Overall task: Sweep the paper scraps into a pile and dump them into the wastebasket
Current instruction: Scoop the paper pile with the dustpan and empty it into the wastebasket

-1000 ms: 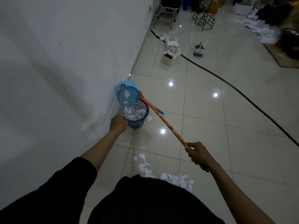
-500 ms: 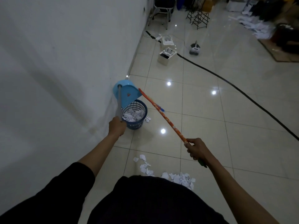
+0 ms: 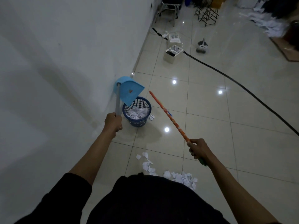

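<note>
My left hand (image 3: 112,122) grips the grey handle of a light blue dustpan (image 3: 129,91), which is tipped up over the left rim of the dark blue mesh wastebasket (image 3: 140,122). White paper scraps fill the basket's bottom. My right hand (image 3: 198,149) grips an orange broom stick (image 3: 168,115) that slants up and left, its far end in the air right of the basket. A loose spread of paper scraps (image 3: 179,176) lies on the tiles close to my body. One small scrap (image 3: 151,117) lies right beside the basket.
A white wall runs along the left. A black cable (image 3: 242,86) crosses the tiled floor at the right. White boxes (image 3: 172,53), a chair, a black wire rack (image 3: 206,15) and piles of paper sit at the far end.
The dustpan has swung up and turned so its underside faces me, now above the basket's left rim. The broom stick's far end has moved right, away from the basket.
</note>
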The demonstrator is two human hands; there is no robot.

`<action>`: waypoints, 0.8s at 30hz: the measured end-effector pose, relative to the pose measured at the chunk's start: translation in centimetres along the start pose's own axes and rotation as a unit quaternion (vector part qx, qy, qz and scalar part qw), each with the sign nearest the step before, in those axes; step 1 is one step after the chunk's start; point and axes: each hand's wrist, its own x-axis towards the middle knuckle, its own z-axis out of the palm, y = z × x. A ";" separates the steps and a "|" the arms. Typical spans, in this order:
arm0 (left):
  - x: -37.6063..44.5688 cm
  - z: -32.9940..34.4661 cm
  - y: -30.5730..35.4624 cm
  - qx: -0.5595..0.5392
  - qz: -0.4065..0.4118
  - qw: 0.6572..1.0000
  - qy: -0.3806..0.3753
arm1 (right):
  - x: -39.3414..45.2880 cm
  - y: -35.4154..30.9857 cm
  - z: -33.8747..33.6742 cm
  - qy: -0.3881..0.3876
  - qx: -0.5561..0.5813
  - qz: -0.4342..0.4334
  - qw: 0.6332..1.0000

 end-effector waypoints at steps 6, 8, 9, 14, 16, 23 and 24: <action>-2.7 -2.6 -0.1 -0.050 -0.036 0.998 -0.004 | 1.5 -0.1 1.1 -0.007 0.000 0.028 1.000; -4.1 -3.5 -0.5 -0.054 -0.043 0.998 -0.005 | 2.2 -0.2 1.7 -0.011 -0.001 0.035 0.999; -4.8 -3.8 -0.7 -0.052 -0.047 0.998 -0.007 | 2.5 -0.1 1.9 -0.012 0.000 0.038 0.999; -8.2 -4.6 -2.0 -0.065 -0.070 0.995 -0.009 | 4.3 -0.7 3.2 -0.018 -0.002 0.052 0.999; -9.0 -4.7 -2.6 -0.067 -0.081 0.994 -0.010 | 5.0 -0.8 3.5 -0.018 -0.003 0.053 0.998; -11.5 -6.9 -5.2 -0.045 -0.103 0.994 -0.011 | 8.0 -1.8 4.5 -0.017 -0.030 0.053 0.998; -11.7 -7.5 -5.4 -0.047 -0.110 0.993 -0.010 | 8.6 -2.2 4.6 -0.011 -0.032 0.052 0.998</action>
